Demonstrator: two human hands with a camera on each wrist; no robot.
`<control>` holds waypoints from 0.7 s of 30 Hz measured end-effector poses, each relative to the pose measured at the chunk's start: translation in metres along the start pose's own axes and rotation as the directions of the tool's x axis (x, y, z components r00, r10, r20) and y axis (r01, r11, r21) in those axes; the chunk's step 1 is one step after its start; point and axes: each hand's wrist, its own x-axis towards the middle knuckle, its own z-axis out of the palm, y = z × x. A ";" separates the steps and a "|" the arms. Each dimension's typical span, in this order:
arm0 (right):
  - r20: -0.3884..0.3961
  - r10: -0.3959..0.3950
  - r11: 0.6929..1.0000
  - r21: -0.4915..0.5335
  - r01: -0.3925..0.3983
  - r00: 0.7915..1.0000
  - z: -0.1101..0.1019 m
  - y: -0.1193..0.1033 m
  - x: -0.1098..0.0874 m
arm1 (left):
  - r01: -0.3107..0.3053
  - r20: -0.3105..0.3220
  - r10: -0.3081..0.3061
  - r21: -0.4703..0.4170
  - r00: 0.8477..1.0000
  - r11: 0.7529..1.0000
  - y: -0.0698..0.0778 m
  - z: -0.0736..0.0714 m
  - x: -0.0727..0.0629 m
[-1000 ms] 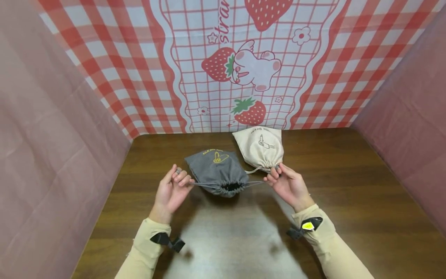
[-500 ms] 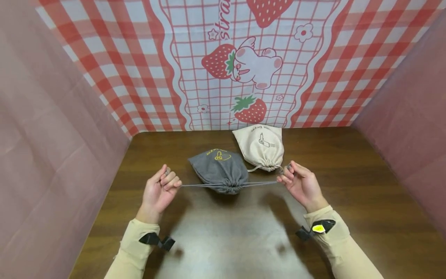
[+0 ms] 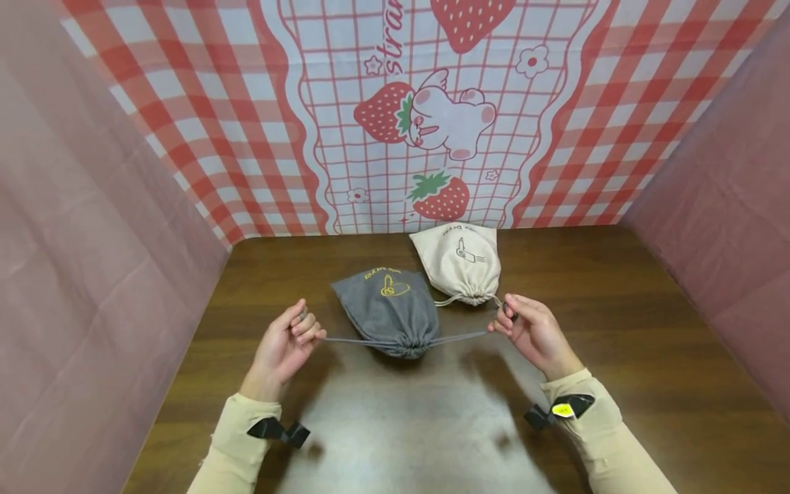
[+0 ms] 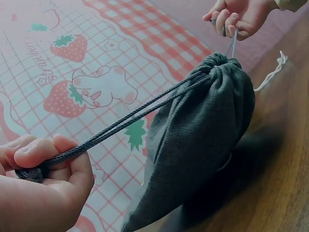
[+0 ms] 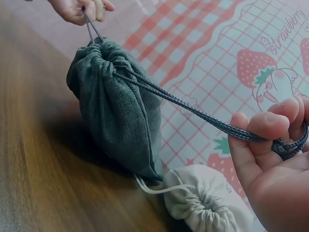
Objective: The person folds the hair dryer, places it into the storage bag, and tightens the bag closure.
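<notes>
A grey drawstring bag [image 3: 391, 312] with a yellow hair-dryer print has its gathered mouth toward me, cinched together. My left hand [image 3: 289, 345] grips the cord on the left side of the bag; in the left wrist view the doubled drawstring [image 4: 120, 118] runs taut from those curled fingers to the mouth. On the other side, my right hand [image 3: 532, 331] holds the opposite cord [image 5: 193, 112], its knotted end inside the curled fingers. Both cords stretch out sideways from the bag. What fills the bag is hidden.
Just behind and to the right, a cream drawstring bag [image 3: 461, 264] lies on the brown wooden table [image 3: 586, 288], its white cord near my right hand. A red-and-white strawberry cloth [image 3: 395, 178] hangs at the back, with pink cloth walls [image 3: 117, 261] on both sides.
Both hands have moved apart, pulling the cords outward. The grey bag's mouth, showing a dark opening a second ago, has drawn closed. The cream bag stays put.
</notes>
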 end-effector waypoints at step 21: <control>-0.265 0.004 0.945 -0.315 -0.091 0.964 0.004 0.016 0.019 | 0.005 -0.369 0.031 0.095 0.929 0.995 0.004 -0.020 0.007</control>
